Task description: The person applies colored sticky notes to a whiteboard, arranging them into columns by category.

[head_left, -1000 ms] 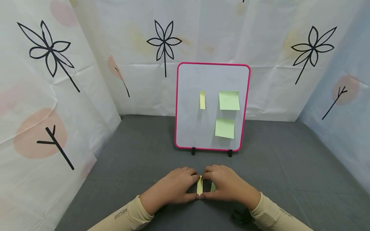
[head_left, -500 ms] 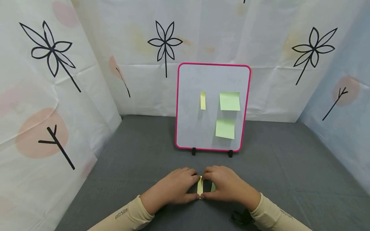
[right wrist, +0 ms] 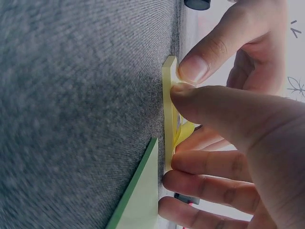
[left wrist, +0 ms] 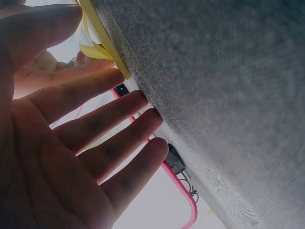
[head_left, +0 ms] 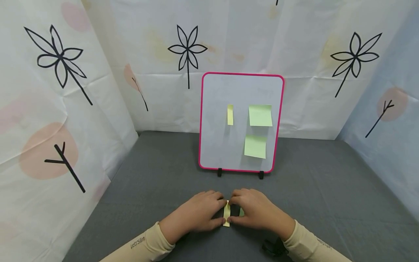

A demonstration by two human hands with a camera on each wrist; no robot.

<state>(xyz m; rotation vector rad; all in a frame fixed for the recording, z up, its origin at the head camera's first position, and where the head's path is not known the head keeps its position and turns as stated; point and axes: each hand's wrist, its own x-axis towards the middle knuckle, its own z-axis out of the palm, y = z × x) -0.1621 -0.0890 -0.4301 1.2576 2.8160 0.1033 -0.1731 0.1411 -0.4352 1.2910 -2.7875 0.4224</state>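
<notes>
A narrow pad of yellow sticky notes [head_left: 227,214] lies lengthwise on the grey cloth between both hands. My left hand [head_left: 201,211] arches over its left side, thumb at the near end and index finger at the far end. From the other side, my right hand [head_left: 258,211] grips it likewise, thumb pressing on top near the close end. At the pad's far part, a loose top sheet [right wrist: 185,135] bows upward by the index fingers. Partly hidden under my right hand is a green sticky note pad [right wrist: 140,200], apart from the yellow one.
A pink-framed whiteboard [head_left: 216,145] stands ahead on black feet. On it are a yellow strip [head_left: 230,115], an upper green note [head_left: 260,115] and a lower green note [head_left: 255,147]. A black object [head_left: 274,247] lies beside my right wrist.
Both thumbs have slid slightly away from me along the yellow pad, baring more of its near end. The hands otherwise stay in place; the head view shifts a little.
</notes>
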